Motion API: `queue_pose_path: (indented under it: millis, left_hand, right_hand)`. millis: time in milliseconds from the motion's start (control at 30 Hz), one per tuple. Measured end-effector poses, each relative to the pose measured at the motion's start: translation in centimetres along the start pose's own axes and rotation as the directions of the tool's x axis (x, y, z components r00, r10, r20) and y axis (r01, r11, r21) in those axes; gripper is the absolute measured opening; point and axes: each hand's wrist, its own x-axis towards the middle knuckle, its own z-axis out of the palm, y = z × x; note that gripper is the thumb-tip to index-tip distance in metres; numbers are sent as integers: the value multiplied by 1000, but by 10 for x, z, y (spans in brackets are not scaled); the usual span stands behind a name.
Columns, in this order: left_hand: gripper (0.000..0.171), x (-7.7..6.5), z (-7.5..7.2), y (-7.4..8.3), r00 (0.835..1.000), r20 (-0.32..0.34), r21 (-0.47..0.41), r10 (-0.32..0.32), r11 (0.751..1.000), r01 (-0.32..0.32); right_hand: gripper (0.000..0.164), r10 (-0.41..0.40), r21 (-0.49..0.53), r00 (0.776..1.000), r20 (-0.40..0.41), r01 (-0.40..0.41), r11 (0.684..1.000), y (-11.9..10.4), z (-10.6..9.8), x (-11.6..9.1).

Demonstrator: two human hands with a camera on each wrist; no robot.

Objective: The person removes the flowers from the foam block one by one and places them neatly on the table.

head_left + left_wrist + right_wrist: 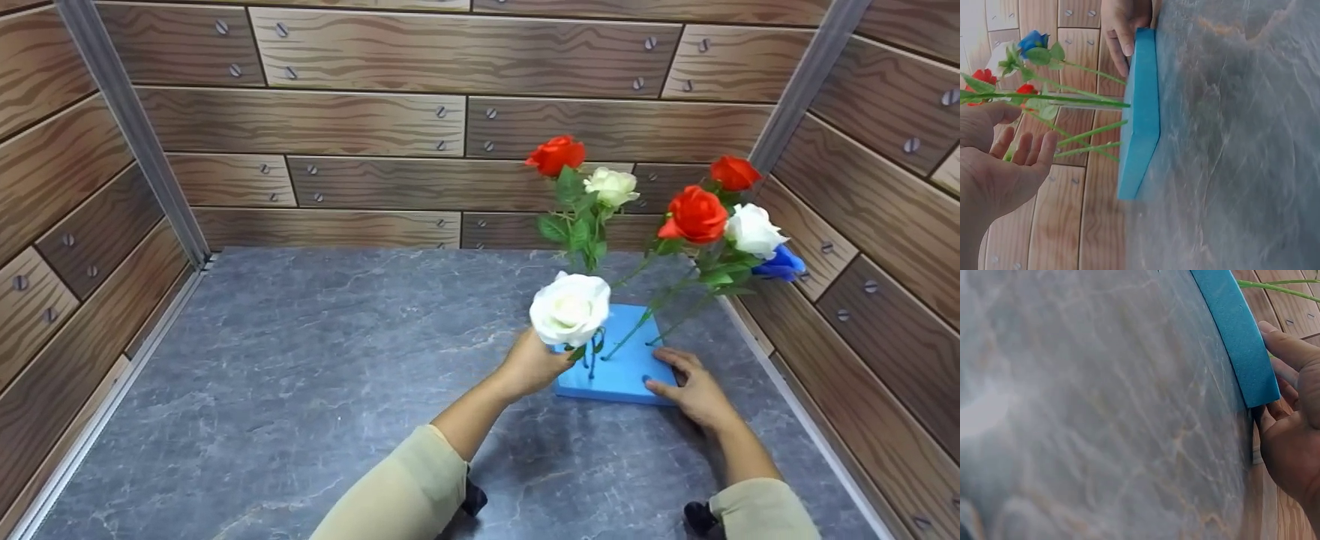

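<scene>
A blue foam block (622, 382) lies on the table with several artificial roses standing in it by their green stems. My right hand (699, 391) holds the block's near right corner, thumb on the top face and other fingers around the side. My left hand (1010, 169) is beside the stems, fingers loosely bent and apart from the thumb. Close over it in the head view is a white rose (570, 309), which hides part of the fingers. Red roses (694, 214), a cream rose (611, 187), another white rose (754, 230) and a blue rose (781, 264) lean outward behind.
The grey marbled tabletop (315, 375) stretches left of the block. Wood-patterned walls (375, 124) enclose it at the back and both sides, with a metal strip (817, 442) along the right edge close to my right arm.
</scene>
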Motion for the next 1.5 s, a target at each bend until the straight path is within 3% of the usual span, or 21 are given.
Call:
queue_pose_path:
  millis: [100,333,533,833,1000,1167,1267,1500]
  left_hand:
    - [47,0,5,-4,1000,-11,-11,6,1000,-7]
    - [58,-1,18,-9,997,23,-116,-73,990,75]
    - [51,0,25,-11,998,33,-176,-50,983,55]
    - [23,3,31,-14,999,25,-101,-46,994,48]
    - [37,1,36,-12,997,-9,-15,-76,997,76]
    - [41,-1,40,-9,1000,-5,51,-21,998,21]
    - [36,-1,42,-9,1000,-5,48,-4,999,4]
    - [30,2,45,-5,995,12,-102,-97,990,97]
  right_hand:
    - [76,14,9,1000,8,-14,1000,1,1,1]
    - [75,37,25,999,-2,-37,999,3,4,3]
    - [76,38,34,999,-3,-38,999,2,6,2]
    - [75,31,49,999,-19,-30,998,1,8,2]
    - [75,34,38,999,-26,-33,999,2,9,1]
    - [75,41,26,999,-37,-40,999,1,9,-1]
    - [75,43,36,998,-36,-41,998,1,7,-3]
    - [76,47,51,998,-44,-45,998,3,5,-3]
